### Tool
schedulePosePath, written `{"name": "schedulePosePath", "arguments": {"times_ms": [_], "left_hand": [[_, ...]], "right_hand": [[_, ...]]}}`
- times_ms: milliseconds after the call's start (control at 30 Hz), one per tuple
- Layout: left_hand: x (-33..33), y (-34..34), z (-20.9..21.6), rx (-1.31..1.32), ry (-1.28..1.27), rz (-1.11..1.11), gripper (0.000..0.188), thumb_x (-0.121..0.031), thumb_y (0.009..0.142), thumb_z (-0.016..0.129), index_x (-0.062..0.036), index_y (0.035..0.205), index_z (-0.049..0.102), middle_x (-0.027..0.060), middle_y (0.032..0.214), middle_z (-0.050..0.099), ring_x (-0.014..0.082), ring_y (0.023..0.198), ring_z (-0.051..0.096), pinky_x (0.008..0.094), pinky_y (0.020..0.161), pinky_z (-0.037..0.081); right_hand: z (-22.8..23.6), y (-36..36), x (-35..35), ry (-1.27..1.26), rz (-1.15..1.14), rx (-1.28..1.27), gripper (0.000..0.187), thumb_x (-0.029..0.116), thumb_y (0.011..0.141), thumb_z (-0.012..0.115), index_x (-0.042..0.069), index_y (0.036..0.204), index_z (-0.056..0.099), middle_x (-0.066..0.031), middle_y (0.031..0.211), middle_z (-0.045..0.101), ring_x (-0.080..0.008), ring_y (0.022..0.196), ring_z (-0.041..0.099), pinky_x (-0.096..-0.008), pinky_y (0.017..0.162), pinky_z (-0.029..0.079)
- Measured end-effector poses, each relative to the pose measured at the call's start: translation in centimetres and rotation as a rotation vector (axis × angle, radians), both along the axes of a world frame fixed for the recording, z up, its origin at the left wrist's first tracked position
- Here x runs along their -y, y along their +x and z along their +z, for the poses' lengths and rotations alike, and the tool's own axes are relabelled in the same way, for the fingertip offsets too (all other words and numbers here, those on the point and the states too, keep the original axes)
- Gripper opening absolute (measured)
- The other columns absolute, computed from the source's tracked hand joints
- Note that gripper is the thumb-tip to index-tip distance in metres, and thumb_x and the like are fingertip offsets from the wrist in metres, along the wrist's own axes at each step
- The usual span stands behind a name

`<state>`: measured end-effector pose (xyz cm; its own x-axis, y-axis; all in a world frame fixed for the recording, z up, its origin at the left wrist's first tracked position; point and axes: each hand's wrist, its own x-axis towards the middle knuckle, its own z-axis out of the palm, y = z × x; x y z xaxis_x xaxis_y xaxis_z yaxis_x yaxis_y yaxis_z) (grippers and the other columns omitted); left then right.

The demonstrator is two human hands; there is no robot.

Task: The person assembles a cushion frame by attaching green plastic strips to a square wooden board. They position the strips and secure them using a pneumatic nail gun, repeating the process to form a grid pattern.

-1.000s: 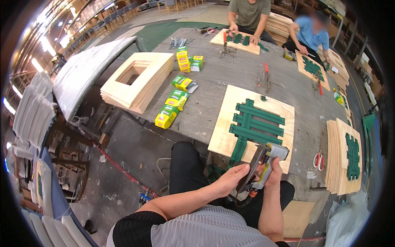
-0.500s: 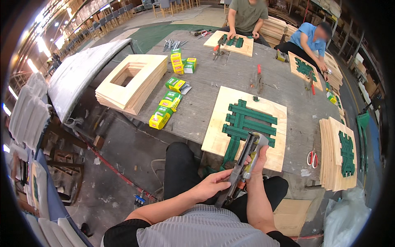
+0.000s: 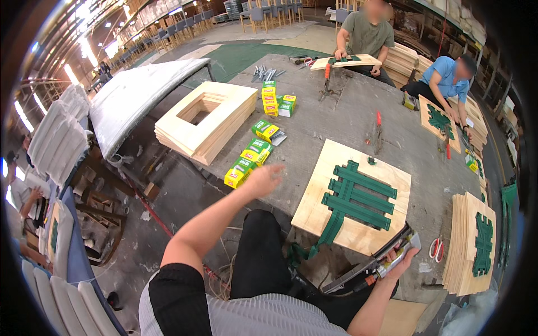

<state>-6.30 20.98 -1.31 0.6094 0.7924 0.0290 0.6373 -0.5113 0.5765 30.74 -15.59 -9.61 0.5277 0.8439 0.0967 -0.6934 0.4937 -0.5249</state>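
My left hand [image 3: 264, 180] reaches over the table's near edge, holding nothing, its fingers stretched out. It is close beside the nearest of several green-and-yellow staple boxes [image 3: 240, 173]. My right hand [image 3: 400, 264] grips a staple gun [image 3: 367, 264], held tilted over my lap at the panel's near right corner. A plywood panel [image 3: 311, 190] lies in front of me, overhanging the table edge. Green webbing straps [image 3: 367, 183] cross its opening, and a loose strap end [image 3: 332, 228] hangs off the near side. One staple box [image 3: 265, 131] lies opened with staple strips showing.
Stacked plywood frames [image 3: 235, 120] stand at the left of the table [image 3: 314, 123]. Pliers with a red handle [image 3: 379, 126], scissors [image 3: 436, 250] and a right-hand panel stack [image 3: 459, 252] lie around. Two co-workers handle panels across the table.
My left hand has left the staple gun and moved forward-left toward the staple boxes. My right hand still holds the gun, now lower and further right in view. A co-worker's far panel has tilted.
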Motion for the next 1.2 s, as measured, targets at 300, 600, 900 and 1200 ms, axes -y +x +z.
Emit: {"name": "schedulePosePath", "arguments": {"times_ms": [300, 600, 900, 1200], "left_hand": [[-17.6, 3.1, 1.7, -0.713, 0.368, 0.043, 0.079, -0.004, 0.085, 0.069, -0.0266, 0.156, 0.041, 0.0116, 0.159, 0.042, 0.0349, 0.136, 0.051, 0.0505, 0.106, 0.048], [-24.5, 4.5, -1.7, -0.907, 0.478, -0.160, 0.080, -0.005, 0.083, 0.074, -0.0276, 0.153, 0.042, 0.0077, 0.160, 0.040, 0.0347, 0.141, 0.046, 0.0512, 0.110, 0.044], [-23.7, 6.4, 1.1, -0.970, 0.467, -0.271, 0.076, -0.014, 0.076, 0.083, -0.0229, 0.144, 0.050, 0.0126, 0.143, 0.049, 0.0329, 0.137, 0.048, 0.0503, 0.111, 0.041], [-23.0, 5.5, 1.7, -0.987, 0.598, -0.268, 0.066, -0.019, 0.084, 0.078, -0.0252, 0.144, 0.053, 0.0106, 0.141, 0.050, 0.0317, 0.136, 0.048, 0.0515, 0.110, 0.039]], "right_hand": [[-0.6, -0.4, -2.1, -0.261, -0.128, 0.018, 0.074, 0.074, 0.097, 0.045, 0.004, 0.115, 0.058, -0.0042, 0.087, 0.061, -0.0126, 0.052, 0.050, -0.0258, 0.044, 0.042], [-0.5, -1.0, -3.3, -0.373, -0.097, -0.049, 0.082, 0.082, 0.092, 0.043, 0.002, 0.105, 0.059, -0.0061, 0.069, 0.056, -0.0151, 0.050, 0.050, -0.0269, 0.045, 0.040], [-2.4, 0.3, -2.5, -0.419, -0.024, 0.057, 0.084, 0.084, 0.091, 0.043, 0.003, 0.104, 0.059, -0.0032, 0.061, 0.054, -0.0146, 0.048, 0.049, -0.0272, 0.045, 0.040], [-2.1, 0.0, -3.0, -0.406, -0.058, 0.013, 0.083, 0.081, 0.090, 0.048, 0.001, 0.107, 0.059, -0.0049, 0.073, 0.059, -0.0132, 0.051, 0.052, -0.0278, 0.045, 0.042]]}}
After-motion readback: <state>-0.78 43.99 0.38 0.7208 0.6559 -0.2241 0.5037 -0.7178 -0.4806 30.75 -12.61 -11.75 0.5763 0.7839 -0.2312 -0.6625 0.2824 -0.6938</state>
